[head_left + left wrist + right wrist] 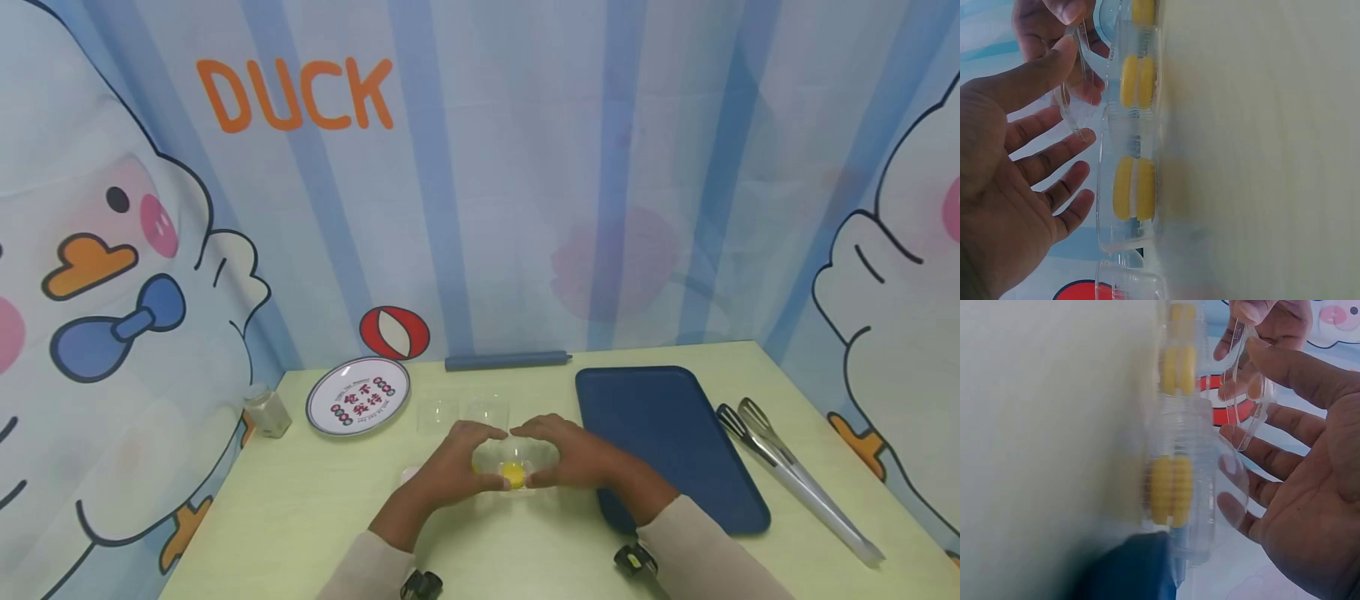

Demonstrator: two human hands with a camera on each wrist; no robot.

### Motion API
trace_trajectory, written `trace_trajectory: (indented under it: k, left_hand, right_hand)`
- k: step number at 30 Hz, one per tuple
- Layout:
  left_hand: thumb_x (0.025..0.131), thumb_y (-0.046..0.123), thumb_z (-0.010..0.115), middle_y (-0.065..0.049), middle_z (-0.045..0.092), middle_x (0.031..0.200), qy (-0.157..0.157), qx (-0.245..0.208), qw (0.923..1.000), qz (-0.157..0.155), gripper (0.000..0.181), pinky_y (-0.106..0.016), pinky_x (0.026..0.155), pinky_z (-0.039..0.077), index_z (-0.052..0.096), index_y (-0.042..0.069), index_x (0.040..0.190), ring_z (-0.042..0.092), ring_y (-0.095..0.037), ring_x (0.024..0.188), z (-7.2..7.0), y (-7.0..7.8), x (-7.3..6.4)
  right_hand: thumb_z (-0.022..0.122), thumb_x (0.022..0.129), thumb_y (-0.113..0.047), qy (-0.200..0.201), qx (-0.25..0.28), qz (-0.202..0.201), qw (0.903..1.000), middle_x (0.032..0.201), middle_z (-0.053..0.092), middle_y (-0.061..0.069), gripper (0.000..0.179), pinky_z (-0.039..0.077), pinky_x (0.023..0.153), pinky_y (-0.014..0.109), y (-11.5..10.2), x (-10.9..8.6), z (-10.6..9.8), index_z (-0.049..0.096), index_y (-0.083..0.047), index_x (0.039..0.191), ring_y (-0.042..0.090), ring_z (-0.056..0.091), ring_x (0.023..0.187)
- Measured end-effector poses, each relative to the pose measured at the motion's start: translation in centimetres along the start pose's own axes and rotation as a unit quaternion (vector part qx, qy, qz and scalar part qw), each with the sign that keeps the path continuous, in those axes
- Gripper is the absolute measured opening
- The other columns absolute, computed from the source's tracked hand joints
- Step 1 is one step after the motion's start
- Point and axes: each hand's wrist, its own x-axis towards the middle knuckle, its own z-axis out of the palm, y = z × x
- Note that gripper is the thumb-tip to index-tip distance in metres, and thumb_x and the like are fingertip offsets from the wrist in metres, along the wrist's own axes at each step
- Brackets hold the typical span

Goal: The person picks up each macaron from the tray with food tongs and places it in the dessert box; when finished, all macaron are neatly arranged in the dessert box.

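Note:
My left hand (453, 467) and right hand (573, 454) face each other over the middle of the table. Between thumbs and fingers they pinch a thin clear plastic lid (1072, 100), one at each side, as the right wrist view confirms. Just below it stands a clear plastic container (1105, 231) on the table. Yellow macarons with a pale filling, such as one macaron (1135, 187) and another (1171, 490), stay in its compartments. From the head, a single yellow macaron (513, 475) shows between the thumbs. The lower left fingers are spread. The lid is held above the container, apart from it.
Clear plastic containers (438, 412) lie behind the hands. A printed plate (358, 397) and a small pale block (267, 412) are at left, a blue rod (508, 361) at the back, a blue tray (667, 433) and metal tongs (806, 487) at right.

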Motion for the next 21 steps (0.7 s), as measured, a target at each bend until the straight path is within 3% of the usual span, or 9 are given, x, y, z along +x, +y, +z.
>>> trace_trajectory:
  k: [6,12,21]
  left_hand:
    - [0.085,0.029,0.095,-0.011,0.064,0.146,-0.003,0.018,0.9998,-0.007,0.067,-0.064,0.118,0.047,0.067,0.008,0.142,0.050,-0.033,0.143,0.4,0.2,-0.4]
    - [0.084,0.030,0.096,-0.011,0.063,0.144,-0.007,0.032,0.9994,-0.008,0.067,-0.067,0.118,0.043,0.067,0.010,0.142,0.049,-0.034,0.142,0.6,0.0,-0.4]
    - [0.082,0.028,0.097,-0.010,0.069,0.142,-0.006,0.039,0.9992,-0.002,0.065,-0.072,0.120,0.035,0.070,0.010,0.138,0.046,-0.037,0.145,0.9,-0.3,-0.2]
  right_hand:
    - [0.086,0.093,-0.030,-0.003,-0.013,0.017,0.9998,0.157,0.059,0.017,0.072,0.035,0.116,0.081,0.1,-0.3,0.7,0.059,-0.009,0.156,0.044,0.050,0.148]
    - [0.089,0.091,-0.029,0.008,-0.039,0.008,0.9992,0.152,0.064,0.013,0.071,0.036,0.115,0.078,0.4,-0.3,1.0,0.062,-0.009,0.153,0.041,0.053,0.144]
    - [0.092,0.087,-0.029,0.021,-0.068,-0.004,0.9975,0.147,0.069,0.007,0.070,0.036,0.104,0.063,0.6,-0.4,1.4,0.066,-0.011,0.150,0.035,0.057,0.138]
